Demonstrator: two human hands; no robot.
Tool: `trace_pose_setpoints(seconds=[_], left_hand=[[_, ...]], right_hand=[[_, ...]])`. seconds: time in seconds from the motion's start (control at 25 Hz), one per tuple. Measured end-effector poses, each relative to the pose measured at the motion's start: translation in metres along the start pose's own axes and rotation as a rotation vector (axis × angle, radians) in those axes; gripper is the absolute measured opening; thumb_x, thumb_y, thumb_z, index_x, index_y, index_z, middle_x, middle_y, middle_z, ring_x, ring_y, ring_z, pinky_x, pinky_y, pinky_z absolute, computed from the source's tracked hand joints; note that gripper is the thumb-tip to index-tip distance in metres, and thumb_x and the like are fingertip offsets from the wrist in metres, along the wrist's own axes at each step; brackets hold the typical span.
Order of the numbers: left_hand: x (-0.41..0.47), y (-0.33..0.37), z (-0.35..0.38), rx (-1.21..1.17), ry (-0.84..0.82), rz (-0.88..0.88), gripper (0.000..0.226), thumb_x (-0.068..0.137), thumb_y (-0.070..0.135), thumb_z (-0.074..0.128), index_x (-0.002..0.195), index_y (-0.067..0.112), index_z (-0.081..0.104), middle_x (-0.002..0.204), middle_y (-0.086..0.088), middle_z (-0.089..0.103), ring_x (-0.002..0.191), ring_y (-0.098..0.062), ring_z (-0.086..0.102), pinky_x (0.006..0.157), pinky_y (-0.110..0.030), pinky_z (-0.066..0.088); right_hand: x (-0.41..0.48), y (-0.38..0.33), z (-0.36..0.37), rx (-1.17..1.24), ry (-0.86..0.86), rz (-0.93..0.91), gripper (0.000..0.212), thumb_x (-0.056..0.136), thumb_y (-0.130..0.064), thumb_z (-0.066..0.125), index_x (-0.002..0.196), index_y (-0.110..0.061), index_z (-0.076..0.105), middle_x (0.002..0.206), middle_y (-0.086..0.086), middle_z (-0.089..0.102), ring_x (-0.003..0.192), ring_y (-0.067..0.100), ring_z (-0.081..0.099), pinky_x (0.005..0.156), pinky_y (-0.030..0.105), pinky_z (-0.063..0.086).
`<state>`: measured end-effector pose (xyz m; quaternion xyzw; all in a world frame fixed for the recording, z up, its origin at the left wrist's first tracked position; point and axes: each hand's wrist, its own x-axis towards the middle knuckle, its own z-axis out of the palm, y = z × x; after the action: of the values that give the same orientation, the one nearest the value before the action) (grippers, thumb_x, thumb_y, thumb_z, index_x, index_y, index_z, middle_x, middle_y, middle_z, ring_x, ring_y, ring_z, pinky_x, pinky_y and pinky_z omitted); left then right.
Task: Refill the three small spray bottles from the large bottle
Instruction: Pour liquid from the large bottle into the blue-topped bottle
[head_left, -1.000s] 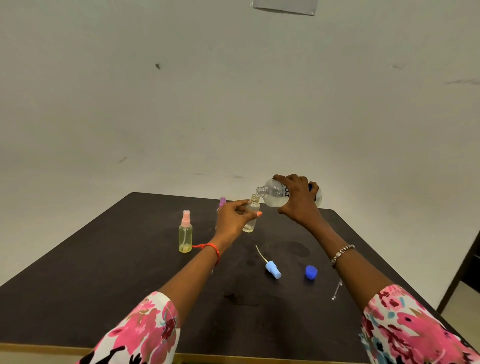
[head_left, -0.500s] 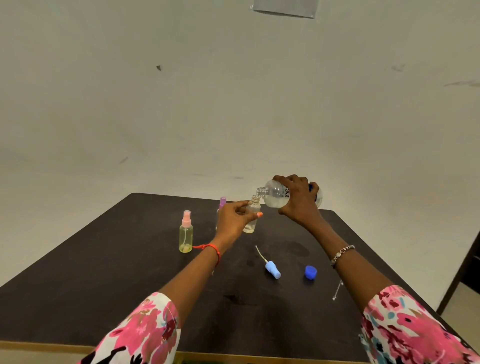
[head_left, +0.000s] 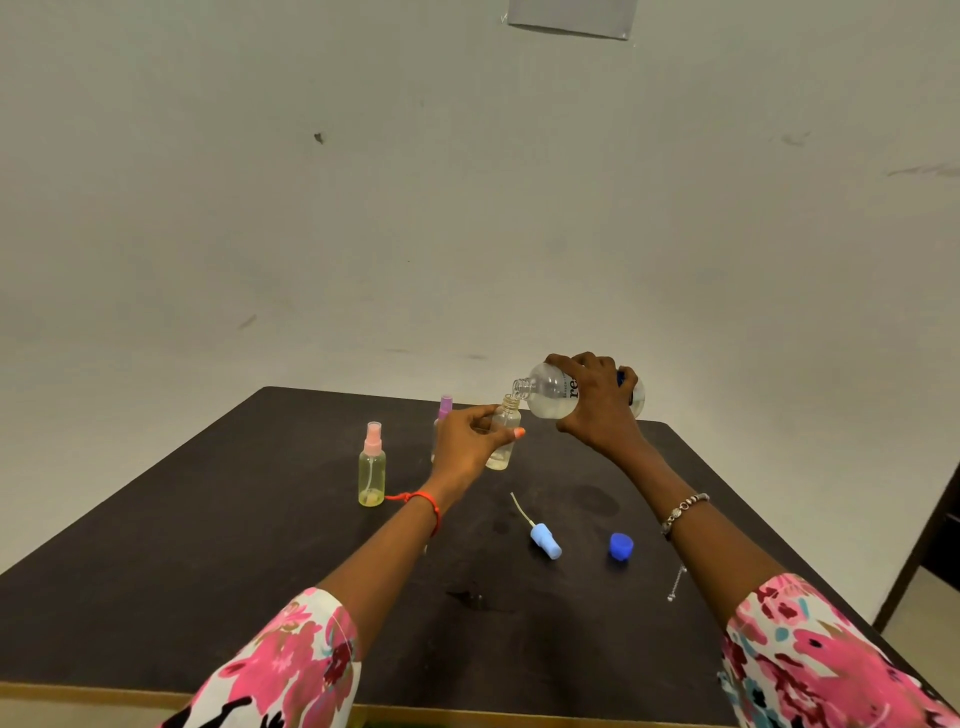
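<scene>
My right hand grips the large clear bottle, tipped on its side with its open mouth over the neck of a small uncapped spray bottle. My left hand holds that small bottle upright above the dark table. A pink-capped spray bottle with yellowish liquid stands to the left. A purple-capped spray bottle stands behind my left hand, mostly hidden. A light blue spray head with its tube lies on the table.
A dark blue cap lies right of the spray head. A thin clear piece lies near the table's right edge. A plain wall rises behind the table. A dark doorway or furniture edge shows at the far right.
Almost nothing has moved; both hands keep the same hold, with the large bottle still tipped over the small one.
</scene>
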<state>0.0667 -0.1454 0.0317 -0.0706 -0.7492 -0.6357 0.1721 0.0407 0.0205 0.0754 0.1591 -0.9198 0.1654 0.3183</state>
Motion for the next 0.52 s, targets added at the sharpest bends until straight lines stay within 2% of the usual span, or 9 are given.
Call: trace_pose_setpoints(seconds=[0.16, 0.36, 0.52], left_hand=[[-0.0013, 0.0005, -0.0006, 0.008, -0.001, 0.006, 0.049, 0.072, 0.015, 0.076, 0.117, 0.003, 0.061, 0.107, -0.013, 0.068, 0.094, -0.016, 0.062, 0.087, -0.023, 0.049], [-0.0018, 0.0003, -0.0019, 0.009, 0.002, 0.000, 0.049, 0.071, 0.016, 0.076, 0.116, 0.004, 0.062, 0.108, -0.014, 0.068, 0.099, -0.019, 0.063, 0.093, -0.029, 0.049], [-0.0048, 0.0035, -0.0024, -0.010, -0.003, 0.000, 0.048, 0.073, 0.014, 0.075, 0.117, 0.003, 0.061, 0.109, -0.013, 0.067, 0.093, -0.013, 0.059, 0.085, -0.021, 0.046]], right_hand=[[-0.0001, -0.0016, -0.0014, 0.001, -0.002, 0.000, 0.069, 0.064, -0.012, 0.074, 0.127, -0.023, 0.049, 0.119, 0.010, 0.052, 0.118, 0.028, 0.040, 0.101, 0.045, 0.018], [-0.0014, -0.0039, -0.0024, 0.000, -0.003, 0.000, 0.069, 0.064, -0.011, 0.074, 0.128, -0.023, 0.048, 0.119, 0.010, 0.052, 0.118, 0.028, 0.040, 0.101, 0.044, 0.017], [-0.0009, -0.0040, -0.0023, -0.003, -0.010, 0.001, 0.069, 0.064, -0.012, 0.073, 0.127, -0.024, 0.048, 0.119, 0.009, 0.052, 0.118, 0.027, 0.039, 0.101, 0.044, 0.017]])
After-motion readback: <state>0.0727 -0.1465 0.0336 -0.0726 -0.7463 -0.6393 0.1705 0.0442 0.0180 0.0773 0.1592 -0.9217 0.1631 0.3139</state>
